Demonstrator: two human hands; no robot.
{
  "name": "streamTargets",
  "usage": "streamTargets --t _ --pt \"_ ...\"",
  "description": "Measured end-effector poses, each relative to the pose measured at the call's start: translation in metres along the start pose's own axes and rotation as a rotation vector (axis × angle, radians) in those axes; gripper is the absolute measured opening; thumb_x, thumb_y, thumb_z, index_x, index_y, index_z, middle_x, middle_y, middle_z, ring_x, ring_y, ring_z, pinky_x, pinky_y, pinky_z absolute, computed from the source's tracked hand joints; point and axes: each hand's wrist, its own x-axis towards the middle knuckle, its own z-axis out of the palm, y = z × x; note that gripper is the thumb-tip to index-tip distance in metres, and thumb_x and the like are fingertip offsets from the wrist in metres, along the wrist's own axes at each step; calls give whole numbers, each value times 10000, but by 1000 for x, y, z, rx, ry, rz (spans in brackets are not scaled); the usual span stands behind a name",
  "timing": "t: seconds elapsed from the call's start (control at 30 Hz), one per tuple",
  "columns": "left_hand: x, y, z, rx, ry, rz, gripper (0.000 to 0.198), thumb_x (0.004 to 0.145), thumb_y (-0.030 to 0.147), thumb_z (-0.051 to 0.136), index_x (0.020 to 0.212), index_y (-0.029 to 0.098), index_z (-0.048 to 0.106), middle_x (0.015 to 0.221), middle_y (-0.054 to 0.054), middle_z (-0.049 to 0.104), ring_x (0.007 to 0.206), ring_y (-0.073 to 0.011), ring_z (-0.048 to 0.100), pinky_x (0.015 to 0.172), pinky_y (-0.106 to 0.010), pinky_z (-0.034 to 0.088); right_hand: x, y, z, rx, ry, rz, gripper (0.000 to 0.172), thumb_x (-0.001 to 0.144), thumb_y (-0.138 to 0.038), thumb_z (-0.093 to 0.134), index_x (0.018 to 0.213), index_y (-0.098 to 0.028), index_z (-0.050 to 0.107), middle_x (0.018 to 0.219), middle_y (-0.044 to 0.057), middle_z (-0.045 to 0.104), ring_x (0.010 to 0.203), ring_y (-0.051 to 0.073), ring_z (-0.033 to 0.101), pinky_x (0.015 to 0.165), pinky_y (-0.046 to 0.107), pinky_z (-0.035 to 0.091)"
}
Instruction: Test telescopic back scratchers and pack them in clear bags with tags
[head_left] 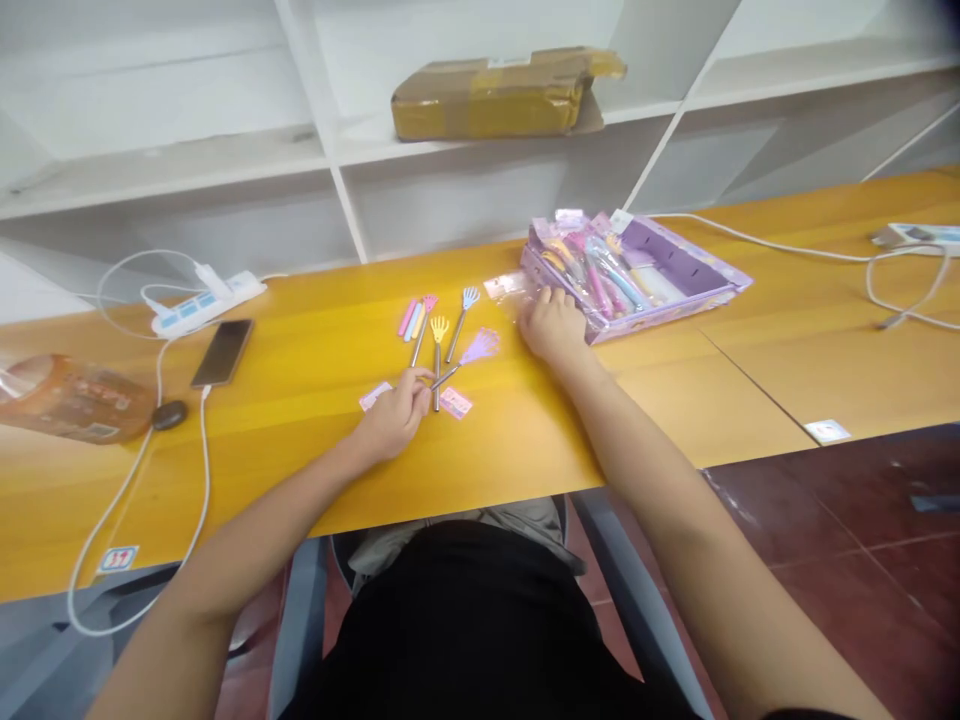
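Several small claw-headed sticks with metal handles lie in a fan on the yellow table point(315, 470): pink point(424, 318), yellow point(438, 345), blue point(465, 312) and purple point(477, 350). My left hand point(395, 412) rests at their handle ends, fingers curled and touching the tips. Two small pink tags point(454, 402) lie beside it. My right hand point(553, 322) lies on clear plastic wrapping point(504, 288) at the near left corner of a purple display box point(697, 270) holding more packed sticks.
A phone point(223, 352) on a white cable, a power strip point(206, 303) and a transparent orange container point(67, 398) sit at the left. White shelving behind holds a cardboard parcel point(499, 97). More white cables point(900, 290) lie at the right.
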Motion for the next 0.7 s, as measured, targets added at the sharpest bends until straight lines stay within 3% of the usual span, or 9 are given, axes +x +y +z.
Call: streamTargets --t 0.1,0.3,0.5,0.7 --pt "1 4 2 70 -30 -28 269 1123 349 371 1354 227 439 877 -6 651 790 -225 636 824 -363 461 3 3 -1 8 13 33 543 1072 -407 446 1410 5 548 1312 357 629 1234 454 603 941 534 554" --pt "-1 -4 5 121 -27 -57 211 1121 365 344 1283 239 397 920 -25 645 805 -238 645 807 -373 472 -2 11 -16 -82 -59 -19 524 1056 -455 539 1291 -9 682 1280 349 676 1245 456 652 966 513 573" --pt "0 -6 3 158 -18 -106 237 1120 357 366 1312 228 417 1043 -73 701 887 -255 693 822 -377 486 -7 12 -31 -96 -136 -3 483 1056 -365 540 1293 25 696 1196 348 731 1096 429 751 916 481 579" --pt "1 -5 1 143 18 -136 221 1124 332 375 1296 235 474 1104 -83 712 933 -254 695 830 -372 493 -4 6 -42 -33 -66 63 409 1041 -219 436 1257 -39 732 1242 310 711 1064 428 747 859 512 581"
